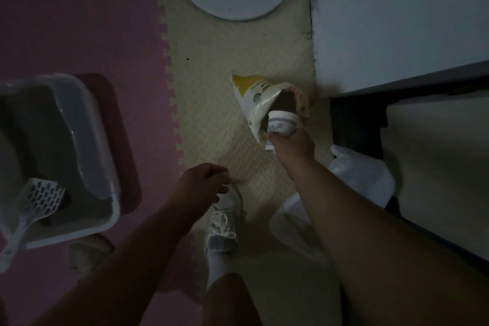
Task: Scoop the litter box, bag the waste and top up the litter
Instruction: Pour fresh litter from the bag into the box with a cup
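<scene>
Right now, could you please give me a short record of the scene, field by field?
right hand: grips a small cup at the mouth of the open litter bag
left hand: loosely curled, holds nothing
litter box: on the pink mat, left of the person
scoop: rests in the litter box
white plastic bag: on the floor, right

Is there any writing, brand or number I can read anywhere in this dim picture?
None is readable.
Yellow and white litter bag: printed marks, too blurred.
Small white patterned cup held by the right hand: a decorative band, no legible text.
</scene>
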A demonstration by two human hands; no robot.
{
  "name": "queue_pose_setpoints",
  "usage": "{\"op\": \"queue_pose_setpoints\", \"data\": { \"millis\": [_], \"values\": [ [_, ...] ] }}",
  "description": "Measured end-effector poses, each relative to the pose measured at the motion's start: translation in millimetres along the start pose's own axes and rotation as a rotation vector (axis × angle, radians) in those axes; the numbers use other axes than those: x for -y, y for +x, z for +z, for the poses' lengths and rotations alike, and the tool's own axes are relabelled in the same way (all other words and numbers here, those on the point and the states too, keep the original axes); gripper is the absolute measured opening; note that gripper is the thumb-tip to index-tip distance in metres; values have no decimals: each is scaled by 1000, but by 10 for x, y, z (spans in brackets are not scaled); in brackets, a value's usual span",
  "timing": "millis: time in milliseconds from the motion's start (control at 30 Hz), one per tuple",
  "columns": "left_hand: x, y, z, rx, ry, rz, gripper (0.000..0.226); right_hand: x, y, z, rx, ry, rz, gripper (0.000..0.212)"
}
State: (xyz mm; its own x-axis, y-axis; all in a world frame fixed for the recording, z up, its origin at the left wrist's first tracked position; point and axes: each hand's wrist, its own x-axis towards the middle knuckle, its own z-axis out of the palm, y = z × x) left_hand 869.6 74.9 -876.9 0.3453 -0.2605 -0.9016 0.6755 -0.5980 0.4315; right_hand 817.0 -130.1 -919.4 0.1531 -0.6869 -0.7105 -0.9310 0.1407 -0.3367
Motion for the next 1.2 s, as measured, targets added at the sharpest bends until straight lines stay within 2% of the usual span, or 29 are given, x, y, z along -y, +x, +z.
{"op": "queue_pose_setpoints", "data": {
  "millis": [333,533,667,900,1200],
  "values": [
    [62,82,-119,-83,7,-69,11,28,339,76,3,-56,-4,83],
    [63,77,-269,-115,-11,-69,11,58,291,89,4,-92,-1,63],
    [131,33,-340,-120,-39,-57,10,22,152,107,7,-123,-24,60],
    [377,-195,-599,-96,-64,-42,8,8,-397,274,38,-146,-146,39],
    [1047,-916,-1466,-169,-94,-2,8,-143,-1724,935,178,-308,-332,24]
  ]
}}
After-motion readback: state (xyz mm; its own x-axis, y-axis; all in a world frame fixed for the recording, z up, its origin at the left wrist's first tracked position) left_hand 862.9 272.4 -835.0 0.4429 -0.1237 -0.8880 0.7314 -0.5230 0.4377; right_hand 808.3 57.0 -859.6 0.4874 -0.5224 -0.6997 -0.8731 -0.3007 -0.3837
